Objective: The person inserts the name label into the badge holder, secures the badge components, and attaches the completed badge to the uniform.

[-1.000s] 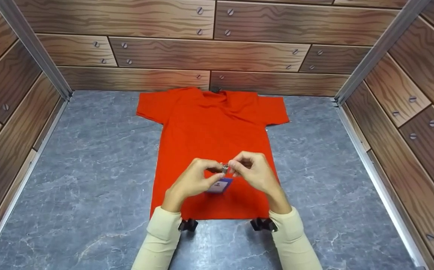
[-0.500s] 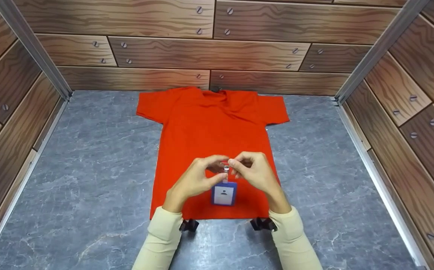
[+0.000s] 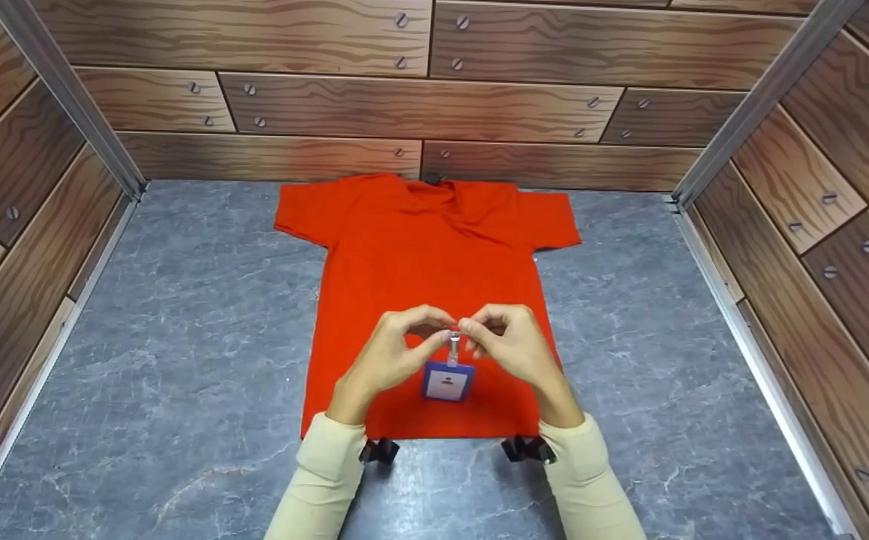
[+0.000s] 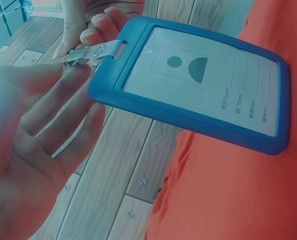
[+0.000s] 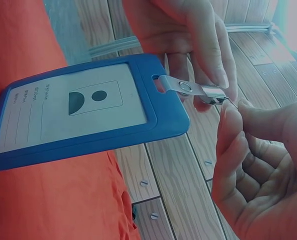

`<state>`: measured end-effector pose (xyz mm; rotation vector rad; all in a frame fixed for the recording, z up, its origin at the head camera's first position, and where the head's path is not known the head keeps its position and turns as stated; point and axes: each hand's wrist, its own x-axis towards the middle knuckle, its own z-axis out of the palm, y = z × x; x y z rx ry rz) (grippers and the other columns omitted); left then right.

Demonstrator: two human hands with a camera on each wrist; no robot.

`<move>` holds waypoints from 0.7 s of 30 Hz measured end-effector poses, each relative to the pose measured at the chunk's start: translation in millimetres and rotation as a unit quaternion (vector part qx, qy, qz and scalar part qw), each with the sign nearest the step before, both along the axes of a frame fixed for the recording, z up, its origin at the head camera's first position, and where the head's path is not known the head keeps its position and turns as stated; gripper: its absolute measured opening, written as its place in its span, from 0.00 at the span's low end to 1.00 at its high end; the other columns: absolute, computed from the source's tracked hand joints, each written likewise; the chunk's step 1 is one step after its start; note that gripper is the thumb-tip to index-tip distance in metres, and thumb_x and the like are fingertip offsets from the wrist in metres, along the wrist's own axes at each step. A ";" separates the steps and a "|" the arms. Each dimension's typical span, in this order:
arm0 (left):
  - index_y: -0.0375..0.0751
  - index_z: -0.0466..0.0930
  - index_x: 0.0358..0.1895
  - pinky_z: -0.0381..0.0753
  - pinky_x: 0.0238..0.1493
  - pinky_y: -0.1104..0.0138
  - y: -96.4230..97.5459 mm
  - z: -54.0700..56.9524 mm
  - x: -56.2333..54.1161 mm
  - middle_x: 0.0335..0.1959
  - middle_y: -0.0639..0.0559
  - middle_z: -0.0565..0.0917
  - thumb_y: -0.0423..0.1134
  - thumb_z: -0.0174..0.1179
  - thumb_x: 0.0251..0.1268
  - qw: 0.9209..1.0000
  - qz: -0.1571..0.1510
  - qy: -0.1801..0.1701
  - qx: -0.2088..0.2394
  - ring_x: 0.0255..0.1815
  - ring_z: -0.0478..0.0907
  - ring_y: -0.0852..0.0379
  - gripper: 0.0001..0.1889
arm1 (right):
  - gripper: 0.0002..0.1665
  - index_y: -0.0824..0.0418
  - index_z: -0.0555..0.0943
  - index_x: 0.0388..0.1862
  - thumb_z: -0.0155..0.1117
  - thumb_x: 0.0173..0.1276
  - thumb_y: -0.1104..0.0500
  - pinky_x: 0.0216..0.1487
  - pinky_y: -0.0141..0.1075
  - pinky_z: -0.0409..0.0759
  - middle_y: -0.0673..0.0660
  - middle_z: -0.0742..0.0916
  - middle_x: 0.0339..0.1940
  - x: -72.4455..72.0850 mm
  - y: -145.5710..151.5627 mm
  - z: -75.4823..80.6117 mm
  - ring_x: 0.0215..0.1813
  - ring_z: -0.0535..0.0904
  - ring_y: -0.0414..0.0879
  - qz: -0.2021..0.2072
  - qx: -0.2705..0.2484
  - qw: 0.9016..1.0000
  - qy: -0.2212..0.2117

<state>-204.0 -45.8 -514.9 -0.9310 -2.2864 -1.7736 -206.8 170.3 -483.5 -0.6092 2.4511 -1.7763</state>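
Note:
A blue-framed ID badge holder hangs below both hands, its printed card facing the head camera. A clear strap joins its slot to a small metal clip. My left hand pinches this clip between thumb and finger, as the right wrist view shows. With thumb and index finger, my right hand pinches a thin metal part at the clip's end; the fingertips mostly cover it. Beneath the badge, a red T-shirt lies spread flat, collar at the far side.
The shirt lies on a grey marbled surface. Wood-patterned walls with grey metal corner strips enclose the back and both sides. A small black thing sits by the collar.
The badge, earlier tilted and partly covered by my left hand, has swung down and hangs in fuller view. My left thumb has risen to the clip. The right hand stays nearly still.

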 end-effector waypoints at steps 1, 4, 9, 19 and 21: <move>0.44 0.86 0.50 0.89 0.50 0.65 0.2 0.0 0.0 0.45 0.52 0.91 0.37 0.64 0.73 1.000 -0.001 0.000 0.003 0.42 0.89 0.57 0.08 | 0.12 0.69 0.87 0.32 0.70 0.71 0.60 0.29 0.31 0.85 0.68 0.87 0.23 0.0 -0.3 -0.1 0.21 0.82 0.48 0.001 -0.002 1.000 -0.003; 0.42 0.87 0.48 0.89 0.50 0.65 0.5 0.2 0.1 0.43 0.50 0.91 0.37 0.63 0.74 1.000 -0.002 -0.005 0.011 0.40 0.89 0.57 0.07 | 0.12 0.69 0.87 0.33 0.69 0.72 0.60 0.29 0.31 0.86 0.69 0.87 0.24 0.0 -1.0 0.1 0.21 0.83 0.47 0.007 -0.005 1.000 -0.010; 0.42 0.87 0.45 0.90 0.46 0.66 0.2 0.0 0.3 0.38 0.50 0.92 0.35 0.63 0.73 1.000 0.013 -0.010 0.019 0.35 0.89 0.56 0.05 | 0.11 0.70 0.88 0.37 0.67 0.73 0.61 0.30 0.31 0.87 0.71 0.87 0.26 -1.1 -0.6 -0.4 0.23 0.84 0.52 0.024 0.000 1.000 -0.016; 0.38 0.87 0.44 0.90 0.43 0.65 2.4 0.9 0.7 0.38 0.45 0.92 0.32 0.64 0.72 0.999 0.036 -0.023 0.021 0.34 0.90 0.51 0.05 | 0.08 0.69 0.88 0.40 0.65 0.74 0.64 0.32 0.30 0.86 0.70 0.88 0.28 -1.3 -1.0 -0.3 0.26 0.84 0.55 0.015 0.030 0.999 -0.008; 0.39 0.87 0.44 0.90 0.44 0.65 2.9 0.9 0.5 0.38 0.46 0.91 0.32 0.64 0.72 0.999 0.035 -0.023 0.017 0.35 0.90 0.51 0.04 | 0.09 0.71 0.87 0.39 0.65 0.74 0.65 0.32 0.30 0.86 0.69 0.87 0.28 -1.7 -1.1 -1.4 0.26 0.84 0.55 0.011 0.033 0.999 -0.002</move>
